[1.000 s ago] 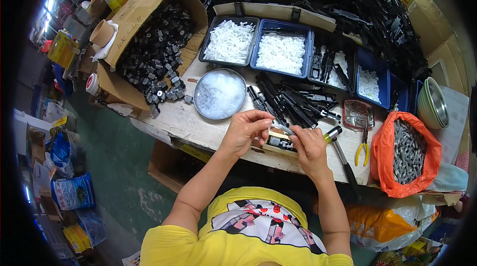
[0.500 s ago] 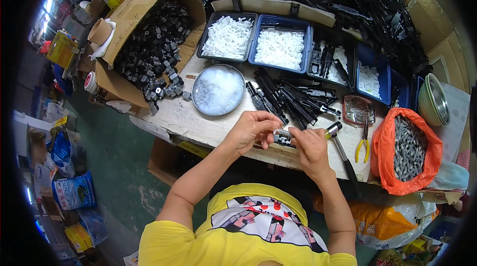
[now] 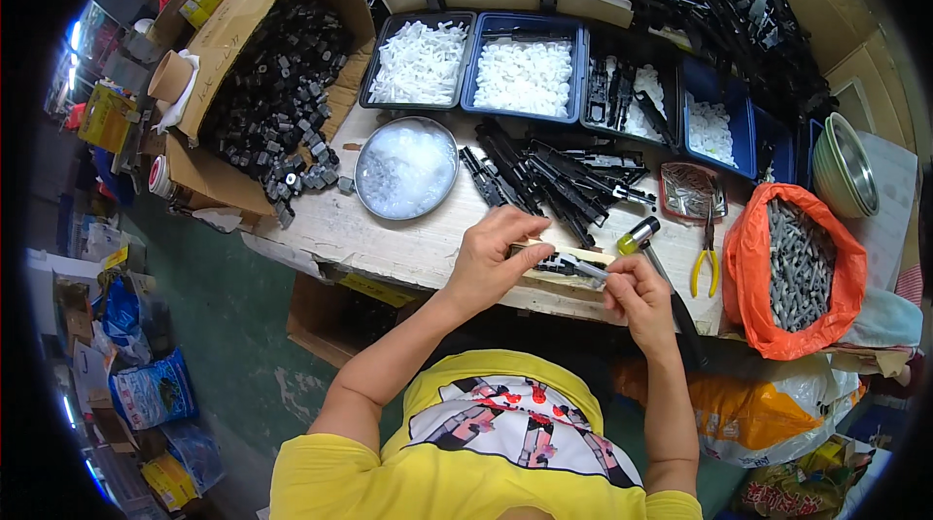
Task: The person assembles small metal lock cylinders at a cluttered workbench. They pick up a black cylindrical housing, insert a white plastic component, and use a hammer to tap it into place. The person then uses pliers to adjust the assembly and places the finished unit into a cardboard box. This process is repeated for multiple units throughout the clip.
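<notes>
At the bench's front edge my left hand [image 3: 494, 262] is closed round one end of a slim black mechanism part [image 3: 556, 263]. A small grey piece [image 3: 591, 270] lies against the part's right end, pinched in the fingers of my right hand [image 3: 641, 298]; it resembles the grey pieces [image 3: 799, 267] in the orange bag. Just beyond my right hand rests a hammer with a yellow-and-silver head [image 3: 638, 235]. Several similar black parts [image 3: 559, 185] are heaped past my hands. My fingers hide where the two pieces meet.
Left of the heap stand a round pan of whitish, translucent stuff [image 3: 406, 170] and a carton of dark metal blocks [image 3: 282, 92]. Bins of white plastic pieces [image 3: 523, 78] line the back. Yellow-handled pliers [image 3: 706, 267], a red tray [image 3: 690, 191] and an orange bag [image 3: 742, 277] are at right.
My right hand has moved right and slightly down, apart from the left. The black part now shows more between the hands, with the grey piece at its right end. The view has shifted slightly.
</notes>
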The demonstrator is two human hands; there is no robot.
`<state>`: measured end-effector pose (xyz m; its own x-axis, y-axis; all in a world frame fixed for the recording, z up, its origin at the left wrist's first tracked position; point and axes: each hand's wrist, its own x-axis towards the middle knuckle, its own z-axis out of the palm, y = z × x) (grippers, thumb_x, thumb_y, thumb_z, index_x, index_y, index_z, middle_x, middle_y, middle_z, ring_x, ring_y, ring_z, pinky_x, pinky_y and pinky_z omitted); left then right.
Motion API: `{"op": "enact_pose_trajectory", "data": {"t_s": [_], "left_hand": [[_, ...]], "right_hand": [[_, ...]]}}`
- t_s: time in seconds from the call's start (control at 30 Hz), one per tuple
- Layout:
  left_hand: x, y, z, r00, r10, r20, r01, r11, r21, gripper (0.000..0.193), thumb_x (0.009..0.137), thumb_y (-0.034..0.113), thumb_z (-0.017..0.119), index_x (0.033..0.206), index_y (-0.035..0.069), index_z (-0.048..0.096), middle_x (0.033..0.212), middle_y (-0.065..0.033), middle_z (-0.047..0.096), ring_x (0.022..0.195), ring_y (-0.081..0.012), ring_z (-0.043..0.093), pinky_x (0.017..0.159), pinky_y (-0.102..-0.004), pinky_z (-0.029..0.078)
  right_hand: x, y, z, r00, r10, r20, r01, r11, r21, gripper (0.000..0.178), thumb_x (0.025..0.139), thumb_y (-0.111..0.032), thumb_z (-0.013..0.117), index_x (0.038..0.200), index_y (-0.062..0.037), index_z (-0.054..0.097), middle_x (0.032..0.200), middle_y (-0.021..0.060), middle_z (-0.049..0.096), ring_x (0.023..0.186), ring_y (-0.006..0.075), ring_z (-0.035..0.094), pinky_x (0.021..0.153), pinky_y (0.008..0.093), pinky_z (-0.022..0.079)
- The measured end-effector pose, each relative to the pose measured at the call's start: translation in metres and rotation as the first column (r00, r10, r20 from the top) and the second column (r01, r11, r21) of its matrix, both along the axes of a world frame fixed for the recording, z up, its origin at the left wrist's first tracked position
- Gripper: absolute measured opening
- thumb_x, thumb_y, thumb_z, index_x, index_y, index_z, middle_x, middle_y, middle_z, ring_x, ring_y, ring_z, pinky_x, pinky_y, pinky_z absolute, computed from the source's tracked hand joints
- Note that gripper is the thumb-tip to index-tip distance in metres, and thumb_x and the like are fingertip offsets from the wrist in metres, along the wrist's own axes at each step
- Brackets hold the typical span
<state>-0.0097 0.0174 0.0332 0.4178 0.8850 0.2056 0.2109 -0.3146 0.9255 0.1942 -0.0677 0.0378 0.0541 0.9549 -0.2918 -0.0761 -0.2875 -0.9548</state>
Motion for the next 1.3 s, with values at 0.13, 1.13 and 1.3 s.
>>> {"op": "enact_pose_trajectory", "data": {"t_s": [0.13, 1.13, 1.3], "left_hand": [[0.003, -0.007, -0.014, 0.975, 0.029, -0.222, 0.03, 0.965, 0.26, 0.031, 0.063, 0.012, 0.073, 0.093, 0.007, 0.066, 0.094, -0.004, 0.057, 0.094, -0.0213, 0.045, 0.082, -0.0335, 0.031], [0.013, -0.016, -0.031, 0.962, 0.081, -0.261, 0.038, 0.906, 0.421, 0.013, 0.064, 0.01, 0.07, 0.075, 0.015, 0.066, 0.087, 0.0017, 0.053, 0.088, -0.0188, 0.045, 0.077, -0.0366, 0.027], [0.014, -0.014, -0.029, 0.951, 0.072, -0.299, 0.072, 0.893, 0.444, 0.015, 0.063, 0.009, 0.071, 0.076, 0.016, 0.066, 0.088, 0.0007, 0.054, 0.088, -0.0193, 0.045, 0.077, -0.0359, 0.027]], "right_hand": [[0.008, -0.004, -0.009, 0.999, -0.018, 0.033, 0.019, 1.0, -0.016, 0.01, 0.088, -0.012, 0.054, 0.091, -0.0031, 0.052, 0.06, -0.0008, 0.052, 0.047, 0.0024, 0.041, 0.042, 0.0155, 0.03], [0.009, 0.019, -0.017, 0.875, 0.046, 0.481, -0.015, 0.997, -0.07, 0.016, 0.079, -0.013, 0.064, 0.079, -0.001, 0.053, 0.06, 0.0058, 0.057, 0.054, 0.0107, 0.049, 0.052, 0.0269, 0.04], [0.012, 0.023, -0.025, 0.875, 0.049, 0.481, -0.01, 0.996, -0.084, 0.019, 0.078, -0.014, 0.065, 0.074, -0.0016, 0.052, 0.06, 0.0058, 0.058, 0.053, 0.0114, 0.049, 0.052, 0.0275, 0.04]]}}
